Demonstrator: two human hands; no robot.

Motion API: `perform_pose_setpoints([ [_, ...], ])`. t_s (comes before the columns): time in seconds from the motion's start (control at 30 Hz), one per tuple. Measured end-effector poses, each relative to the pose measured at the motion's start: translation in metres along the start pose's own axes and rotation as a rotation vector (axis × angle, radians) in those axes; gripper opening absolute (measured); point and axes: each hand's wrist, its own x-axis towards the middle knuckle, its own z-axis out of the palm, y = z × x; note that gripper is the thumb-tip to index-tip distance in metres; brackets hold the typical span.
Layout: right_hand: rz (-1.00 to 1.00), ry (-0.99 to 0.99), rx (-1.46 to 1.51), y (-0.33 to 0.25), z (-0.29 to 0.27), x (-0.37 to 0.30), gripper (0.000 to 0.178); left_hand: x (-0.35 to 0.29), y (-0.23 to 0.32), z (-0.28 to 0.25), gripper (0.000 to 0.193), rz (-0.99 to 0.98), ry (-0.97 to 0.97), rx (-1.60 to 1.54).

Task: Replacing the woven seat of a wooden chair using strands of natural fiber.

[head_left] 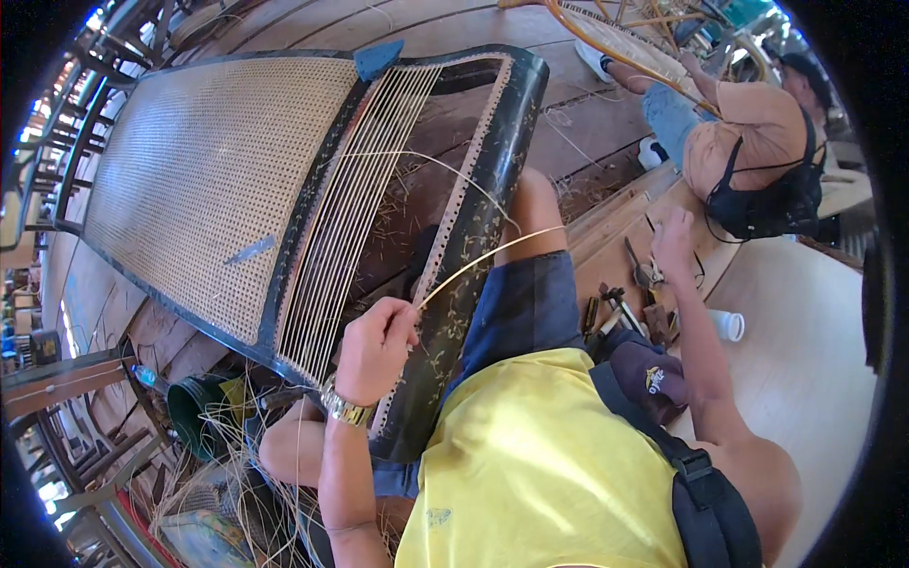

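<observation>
Across my lap lies a black wooden frame [511, 123] with a row of small holes along its edge and painted floral sprigs. Parallel cane strands [355, 213] are strung over part of its opening. My left hand [377, 346], wearing a metal watch, is closed in a pinch at the holed edge. From its fingers a pale cane strand [483, 257] curves up to the right. Another loose strand [417, 153] arches over the opening. Out to the right, my right hand [674, 241] is closed above the tools on the bench; what it holds, if anything, is unclear.
A finished woven cane panel [218, 170] fills the frame's left part, with a blue piece [378, 60] on its rim. Hand tools [625, 312], a dark cap [649, 379] and a white cup [727, 326] lie right. Another person [757, 142] sits upper right. A green bucket [194, 417] stands lower left.
</observation>
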Motion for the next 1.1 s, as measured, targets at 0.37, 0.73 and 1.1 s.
perform_pose_setpoints([
  [0.37, 0.955, -1.24, 2.256, -0.248, -0.075, -0.002, 0.038, -0.019, 0.033, 0.002, 0.015, -0.054, -0.106, 0.001],
  [0.73, 0.882, -0.72, 2.037, -0.191, -0.038, 0.048, 0.014, -0.043, 0.002, -0.021, 0.021, -0.205, -0.089, 0.018],
  [1.1, 0.632, -0.669, 1.917, -0.201, -0.064, 0.05, 0.014, 0.001, 0.039, 0.015, 0.031, 0.066, -0.142, 0.073],
])
